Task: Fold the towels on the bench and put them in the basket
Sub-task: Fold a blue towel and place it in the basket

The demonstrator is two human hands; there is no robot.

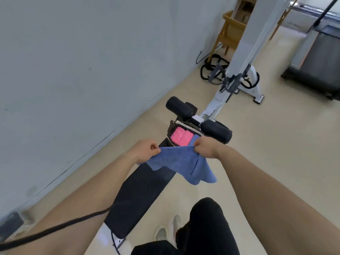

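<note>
A blue towel (181, 163) hangs in the air above the black padded bench (143, 196). My left hand (145, 150) pinches its left top corner and my right hand (204, 147) pinches its right top corner, so the top edge is stretched between them. The lower part droops in uneven folds over the bench's right side. Just beyond the hands, at the far end of the bench, stands a small dark basket (185, 126) holding a folded pink towel (181, 138).
Black foam rollers (216, 130) sit behind the basket on a white machine frame (244, 57). A pale wall runs along the left. Coiled black cables (213, 70), a wooden chair (230, 32) and a treadmill (316, 57) stand farther back. My legs and shoes are at the bottom.
</note>
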